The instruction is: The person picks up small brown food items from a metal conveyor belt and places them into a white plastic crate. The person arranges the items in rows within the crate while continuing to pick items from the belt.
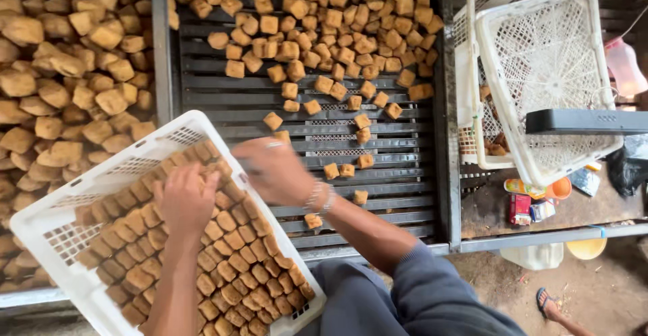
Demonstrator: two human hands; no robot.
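Golden-brown fried tofu cubes (202,255) fill white perforated plastic crate (47,225) beneath both hands, mostly in rows. Left hand (185,198) flat, open on cubes. Right hand (273,171) blurred, grip unclear. Many loose cubes (324,39) beyond on dark slatted metal rack (223,100).

A white crate (40,225) sits tilted at lower left, packed with rows of brown fried cubes (229,268). The left hand (183,201) rests flat on the cubes near the crate's middle. The right hand (273,169) — blurred, a bracelet (318,198) at the wrist — hovers over the crate's upper right edge; whether it holds anything cannot be told. Beyond lies a dark slatted rack (405,194) with loose cubes (324,39) scattered thickly at its far end, thinner nearer. A heap of cubes (67,73) fills the left side. At right, two empty white crates (540,66) lean on edge above small packets (530,208) — a sandalled foot (548,302) shows below.
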